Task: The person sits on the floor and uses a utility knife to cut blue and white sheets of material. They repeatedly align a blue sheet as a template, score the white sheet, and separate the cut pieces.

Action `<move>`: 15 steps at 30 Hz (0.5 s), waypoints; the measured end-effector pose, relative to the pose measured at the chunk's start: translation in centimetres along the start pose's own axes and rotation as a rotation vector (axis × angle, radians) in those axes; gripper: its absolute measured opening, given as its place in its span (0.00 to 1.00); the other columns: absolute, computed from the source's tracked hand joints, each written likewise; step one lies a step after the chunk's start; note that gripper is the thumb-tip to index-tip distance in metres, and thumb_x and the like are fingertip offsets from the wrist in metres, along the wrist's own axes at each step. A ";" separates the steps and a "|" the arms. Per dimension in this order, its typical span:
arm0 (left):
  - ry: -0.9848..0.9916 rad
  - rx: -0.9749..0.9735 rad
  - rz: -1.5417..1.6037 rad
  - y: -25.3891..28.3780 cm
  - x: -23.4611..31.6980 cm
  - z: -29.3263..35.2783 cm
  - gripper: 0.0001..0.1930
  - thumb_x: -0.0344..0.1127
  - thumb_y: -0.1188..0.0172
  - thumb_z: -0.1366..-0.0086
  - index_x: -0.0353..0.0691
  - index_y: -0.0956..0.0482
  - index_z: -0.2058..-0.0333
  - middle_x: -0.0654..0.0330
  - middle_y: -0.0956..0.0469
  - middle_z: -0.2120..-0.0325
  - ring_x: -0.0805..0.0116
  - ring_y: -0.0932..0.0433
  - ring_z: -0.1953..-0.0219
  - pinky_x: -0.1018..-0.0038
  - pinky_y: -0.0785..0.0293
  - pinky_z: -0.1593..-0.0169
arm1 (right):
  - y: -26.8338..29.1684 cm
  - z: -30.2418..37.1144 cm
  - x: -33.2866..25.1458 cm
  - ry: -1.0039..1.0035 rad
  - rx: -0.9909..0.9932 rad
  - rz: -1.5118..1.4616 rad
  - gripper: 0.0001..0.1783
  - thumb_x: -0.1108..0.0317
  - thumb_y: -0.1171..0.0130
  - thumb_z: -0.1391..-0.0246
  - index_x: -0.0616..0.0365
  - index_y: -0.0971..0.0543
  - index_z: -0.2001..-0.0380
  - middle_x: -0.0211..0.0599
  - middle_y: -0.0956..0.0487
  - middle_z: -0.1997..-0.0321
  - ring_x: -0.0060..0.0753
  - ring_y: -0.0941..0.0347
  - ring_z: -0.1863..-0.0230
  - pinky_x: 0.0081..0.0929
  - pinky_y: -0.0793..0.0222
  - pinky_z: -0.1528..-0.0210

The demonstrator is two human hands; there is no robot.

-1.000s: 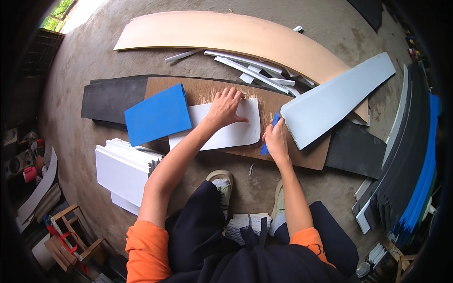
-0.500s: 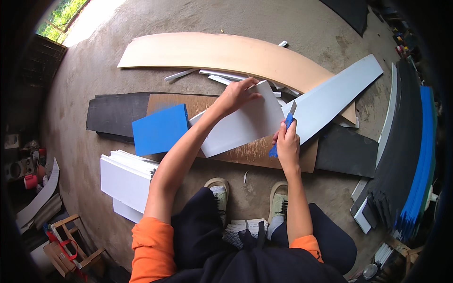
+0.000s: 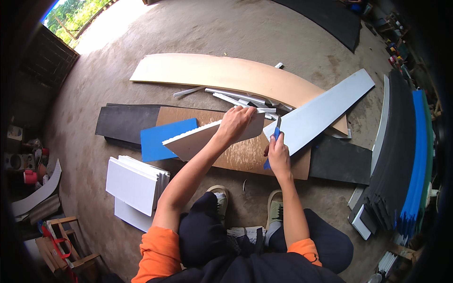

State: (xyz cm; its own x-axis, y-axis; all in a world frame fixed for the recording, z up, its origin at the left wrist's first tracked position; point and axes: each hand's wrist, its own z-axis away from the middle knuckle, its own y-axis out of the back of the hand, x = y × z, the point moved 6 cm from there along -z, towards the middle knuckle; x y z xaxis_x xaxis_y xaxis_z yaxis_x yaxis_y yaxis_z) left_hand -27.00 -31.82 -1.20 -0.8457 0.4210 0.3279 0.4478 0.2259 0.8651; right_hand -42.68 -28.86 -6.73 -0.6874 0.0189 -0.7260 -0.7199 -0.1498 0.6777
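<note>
my left hand [image 3: 236, 124] pinched a white board [image 3: 194, 141], right hand [image 3: 280, 154] gripped a utility knife [image 3: 276, 132]; slipping toward nine o'clock risked cuts.

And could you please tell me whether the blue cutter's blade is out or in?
Out: a grey blade shows beyond the end of the blue cutter held in the right hand.

You had free room above the scuffed brown flat board [image 3: 243, 153] between your left hand [image 3: 235, 123] and your right hand [image 3: 278, 153]. Leftward, the tilted white rectangular panel [image 3: 196, 143] in your left hand barred the way to part of the flat blue rectangular panel [image 3: 158, 141]. Rightward, your path met the blue-handled knife [image 3: 276, 134], metal blade [image 3: 279, 121] pointing away from you, and the long pale-grey tapered board [image 3: 325, 106].
</note>
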 end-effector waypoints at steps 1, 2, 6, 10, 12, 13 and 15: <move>0.016 -0.019 -0.018 -1.3 -1.0 1.4 0.12 0.31 0.47 0.48 0.38 0.31 0.63 0.56 0.24 0.73 0.62 0.26 0.66 0.68 0.31 0.63 | -1.3 0.5 -0.4 0.017 -0.042 0.053 0.13 0.63 0.62 0.42 0.63 0.39 0.63 0.60 0.27 0.81 0.63 0.30 0.74 0.52 0.36 0.75; 0.032 -0.039 -0.036 -2.6 -2.1 2.7 0.14 0.31 0.46 0.49 0.38 0.31 0.62 0.56 0.25 0.72 0.61 0.27 0.65 0.68 0.31 0.62 | -2.5 0.8 -0.8 0.034 -0.084 0.105 0.13 0.63 0.62 0.42 0.63 0.39 0.63 0.61 0.27 0.81 0.64 0.30 0.74 0.52 0.36 0.74; 0.017 -0.086 -0.109 -4.9 -1.9 4.6 0.14 0.29 0.48 0.49 0.38 0.30 0.60 0.57 0.25 0.70 0.62 0.28 0.64 0.68 0.32 0.60 | -4.1 1.2 -0.2 0.098 -0.124 0.249 0.16 0.62 0.62 0.42 0.64 0.38 0.59 0.60 0.27 0.81 0.61 0.29 0.75 0.51 0.35 0.74; 0.121 -0.050 -0.120 -4.7 -1.6 4.2 0.15 0.28 0.48 0.50 0.37 0.30 0.60 0.57 0.26 0.69 0.62 0.28 0.64 0.69 0.32 0.59 | -3.5 0.7 -0.8 0.071 -0.081 0.239 0.12 0.62 0.62 0.42 0.62 0.38 0.64 0.57 0.27 0.82 0.59 0.28 0.76 0.49 0.35 0.78; 0.153 -0.007 -0.054 -4.5 -1.0 4.0 0.15 0.28 0.48 0.50 0.37 0.30 0.60 0.57 0.26 0.71 0.61 0.28 0.65 0.70 0.32 0.61 | -2.8 0.3 -0.8 0.081 -0.020 0.165 0.11 0.64 0.61 0.42 0.61 0.38 0.65 0.58 0.28 0.82 0.61 0.30 0.75 0.50 0.37 0.78; 0.149 0.009 -0.046 -4.6 -0.6 3.8 0.15 0.28 0.48 0.50 0.37 0.30 0.60 0.58 0.26 0.72 0.62 0.28 0.66 0.71 0.32 0.61 | -2.4 0.3 -0.8 0.084 0.012 0.129 0.10 0.64 0.61 0.42 0.61 0.37 0.66 0.59 0.28 0.82 0.62 0.31 0.74 0.51 0.38 0.77; 0.150 0.000 -0.023 -5.0 -0.1 3.8 0.15 0.29 0.49 0.50 0.38 0.30 0.61 0.59 0.27 0.72 0.64 0.28 0.67 0.71 0.32 0.61 | -2.2 0.3 -0.9 0.071 0.007 0.139 0.10 0.65 0.60 0.42 0.61 0.38 0.66 0.58 0.28 0.83 0.62 0.31 0.75 0.51 0.39 0.78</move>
State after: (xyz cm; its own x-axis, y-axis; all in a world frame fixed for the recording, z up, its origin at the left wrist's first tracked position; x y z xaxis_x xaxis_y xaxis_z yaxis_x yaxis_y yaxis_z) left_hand -28.01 -29.66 -7.01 -0.8899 0.2794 0.3607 0.4275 0.2343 0.8731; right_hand -40.52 -28.27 -7.54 -0.7720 -0.0714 -0.6316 -0.6193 -0.1395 0.7727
